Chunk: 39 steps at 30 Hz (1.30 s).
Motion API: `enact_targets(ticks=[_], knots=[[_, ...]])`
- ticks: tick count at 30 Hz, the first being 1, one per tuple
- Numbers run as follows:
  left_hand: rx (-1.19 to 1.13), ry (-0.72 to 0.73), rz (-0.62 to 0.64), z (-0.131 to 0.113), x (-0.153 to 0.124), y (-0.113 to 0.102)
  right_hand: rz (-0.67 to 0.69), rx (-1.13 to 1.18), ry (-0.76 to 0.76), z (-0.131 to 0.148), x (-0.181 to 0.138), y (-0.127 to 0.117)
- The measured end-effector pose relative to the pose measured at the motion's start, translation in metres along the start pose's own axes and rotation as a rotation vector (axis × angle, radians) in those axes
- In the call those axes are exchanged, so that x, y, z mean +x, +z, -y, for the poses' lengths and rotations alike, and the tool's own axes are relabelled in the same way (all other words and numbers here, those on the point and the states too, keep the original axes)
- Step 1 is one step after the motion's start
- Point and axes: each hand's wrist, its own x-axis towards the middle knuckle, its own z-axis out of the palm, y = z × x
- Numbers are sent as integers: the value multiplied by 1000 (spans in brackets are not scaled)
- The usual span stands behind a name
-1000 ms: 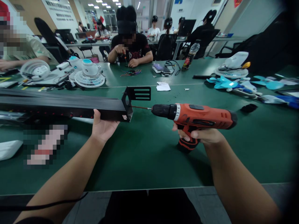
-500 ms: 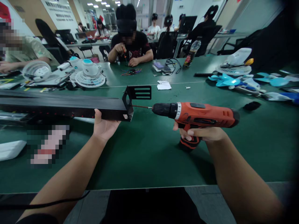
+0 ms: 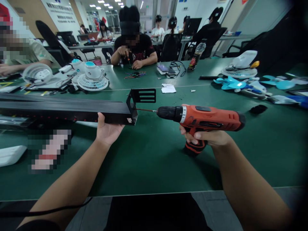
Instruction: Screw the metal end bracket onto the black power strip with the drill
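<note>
Head view: the left hand (image 3: pixel 108 130) is closed on the near end of a long black box (image 3: pixel 72 110), palm beneath it and thumb up against its front face. The box runs level from that hand out to the left edge of the picture, just above the green table (image 3: pixel 154 160). A slotted black bracket (image 3: pixel 141 95) stands at the box's right end, bent back toward the far side.

The right hand (image 3: pixel 209 138) is wrapped around the handle of an orange drill (image 3: pixel 207 117), fingers curled tight below the body. The drill lies level and points left. Its thin bit (image 3: pixel 145 110) reaches the end face of the box, just below the bracket; whether the tip touches a screw there is too small to tell. The base of the drill's handle sits close to the table top.

Farther back on the left, 2 white desk fans (image 3: pixel 92 78) lie face down beside each other, with a 3rd fan (image 3: pixel 37 73) near a person's sleeve at the left edge. A scrap of white paper (image 3: pixel 168 89) lies behind the bracket. A person in a black shirt (image 3: pixel 134 48) sits across the table with both hands on small parts. A bottle (image 3: pixel 195 57) stands to the right of a coil of cable (image 3: pixel 175 67). Blue fan blades (image 3: pixel 231 83) are spread at the right, near a white fan housing (image 3: pixel 240 67). A small black object (image 3: pixel 258 109) lies well apart to the right of the drill. A black cord (image 3: pixel 48 210) crosses below the left forearm.
</note>
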Motion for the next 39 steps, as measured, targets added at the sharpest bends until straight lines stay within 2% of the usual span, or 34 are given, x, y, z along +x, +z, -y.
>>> enact_targets(ticks=[9, 20, 24, 29, 39], knots=[[-34, -8, -23, 1, -1, -3, 15, -8, -8, 2, -1, -5], [-12, 0, -76, 1, -2, 3, 28, 64, -52, -1, 0, -2], [-26, 6, -95, 3, -2, 3, 8, 58, -23, 1, 0, 0], [-78, -24, -89, 3, -2, -1, -32, 34, -7, 4, 0, 3], [-7, -2, -72, 0, -3, -3, -48, -36, 6, 1, -1, 0]])
